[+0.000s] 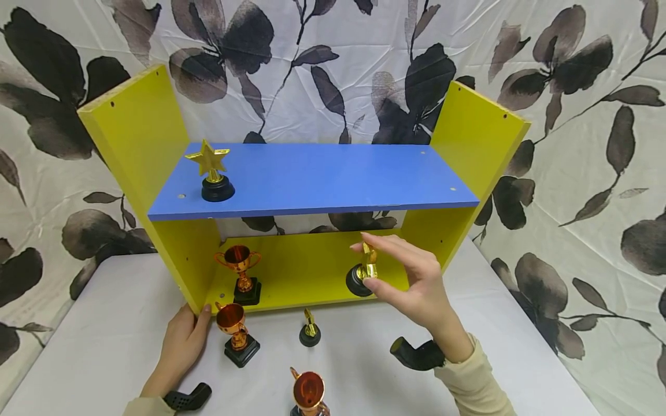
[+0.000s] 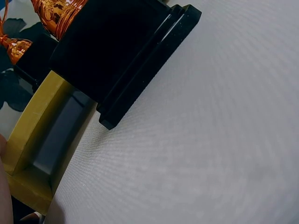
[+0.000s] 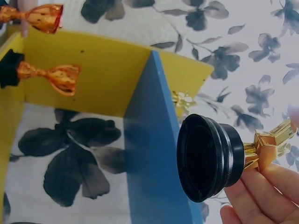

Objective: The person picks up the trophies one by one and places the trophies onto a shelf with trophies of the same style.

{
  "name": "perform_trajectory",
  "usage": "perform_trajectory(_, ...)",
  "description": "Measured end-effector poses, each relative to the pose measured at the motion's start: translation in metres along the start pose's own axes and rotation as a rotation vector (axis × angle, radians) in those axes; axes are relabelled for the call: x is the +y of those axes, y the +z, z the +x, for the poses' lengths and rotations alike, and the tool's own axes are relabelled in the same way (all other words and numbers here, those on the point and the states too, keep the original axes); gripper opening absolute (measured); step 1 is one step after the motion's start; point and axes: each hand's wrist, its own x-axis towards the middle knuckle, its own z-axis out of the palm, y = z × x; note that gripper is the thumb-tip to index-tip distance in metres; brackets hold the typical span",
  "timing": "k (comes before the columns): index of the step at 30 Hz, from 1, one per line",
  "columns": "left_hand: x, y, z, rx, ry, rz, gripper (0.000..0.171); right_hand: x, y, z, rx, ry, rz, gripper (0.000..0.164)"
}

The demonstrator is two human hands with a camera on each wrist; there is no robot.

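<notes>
Clamping a gold trophy (image 1: 372, 268) between thumb and fingers of the right grip (image 1: 422, 280) — holding it by the gold upper part and leaving the black base (image 3: 210, 158) free of the fingers, turning its hollow underside toward the right wrist view. Holding this trophy at the front right part of the shelf (image 1: 333, 179), seemingly lifted clear of the lower board. Resting the left grip (image 1: 178, 345) against the shelf's lower left corner, well left of the right grip; being unable to tell whether pinching the panel or only touching it.

Apparently setting trophies on the shelf, and being perhaps a third of the way along. Counting two as done: a star (image 1: 210, 162) on the blue board, up and left of the right grip, and a cup (image 1: 243, 280) on the yellow lower board, level with that grip and to its left. Counting the gold trophy as under way, not yet placed.

Still needing places for three others on the table (image 1: 364, 375): a second cup (image 1: 239, 341) just right of the left grip, a small trophy (image 1: 310, 330) between both grips, and a third cup (image 1: 309, 393) nearer the body than either grip — showing only partly at the head view's lower edge.
</notes>
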Motion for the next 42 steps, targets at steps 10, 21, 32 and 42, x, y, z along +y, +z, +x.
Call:
perform_trajectory(10, -0.001, 0.000, 0.000, 0.002, 0.005, 0.003, 0.038, -0.002, -0.001, 0.006, 0.007, -0.015, 0.001, 0.052)
perform_trajectory(21, -0.002, 0.000, 0.000, -0.008, -0.010, 0.003, 0.040, -0.003, -0.005, 0.014, 0.020, -0.013, -0.006, 0.051)
perform_trajectory(32, -0.001, 0.000, -0.001, -0.008, -0.011, 0.000, 0.041, -0.006, -0.007, 0.026, 0.052, -0.051, 0.012, 0.051)
perform_trajectory(42, -0.002, 0.000, -0.001, -0.013, -0.011, -0.005, 0.041, -0.008, -0.009, 0.034, 0.073, -0.056, 0.023, 0.054)
